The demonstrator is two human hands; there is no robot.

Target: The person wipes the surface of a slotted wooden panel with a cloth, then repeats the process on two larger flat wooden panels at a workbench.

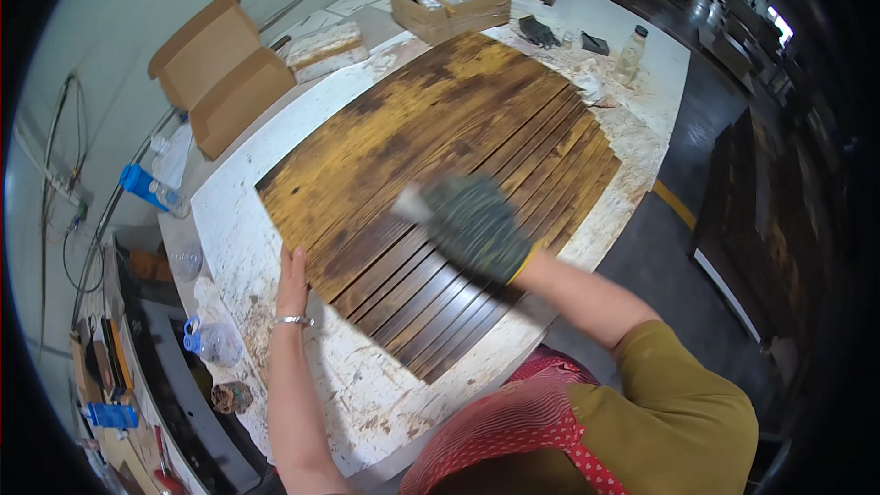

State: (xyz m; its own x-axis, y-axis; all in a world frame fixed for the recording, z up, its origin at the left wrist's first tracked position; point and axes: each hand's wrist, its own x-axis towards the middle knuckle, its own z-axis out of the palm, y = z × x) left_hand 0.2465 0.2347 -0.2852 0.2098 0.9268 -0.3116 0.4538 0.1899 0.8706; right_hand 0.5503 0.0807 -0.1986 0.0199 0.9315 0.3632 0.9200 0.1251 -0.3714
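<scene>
A brown, wood-grained panel [403, 142] lies on a white, stained worktable [367, 403]. Narrow grooves run along its near right half, and part of the grooved surface shines. My right hand [477, 225] wears a dark grey-green knit glove with a yellow cuff and is over the middle of the panel, smeared by motion. A whitish wad [412, 204], perhaps cloth, sticks out at its fingertips, pressed against the wood. Bare and with fingers stretched out, my left hand [293, 280] rests against the panel's left edge. It holds nothing.
An open cardboard box [225, 82] stands at the far left, beside a white block [325, 50]. At the back is a carton of supplies [449, 14]. A spare dark glove [538, 32] and a bottle [632, 55] sit far right. A blue-capped jug [215, 341] stands left.
</scene>
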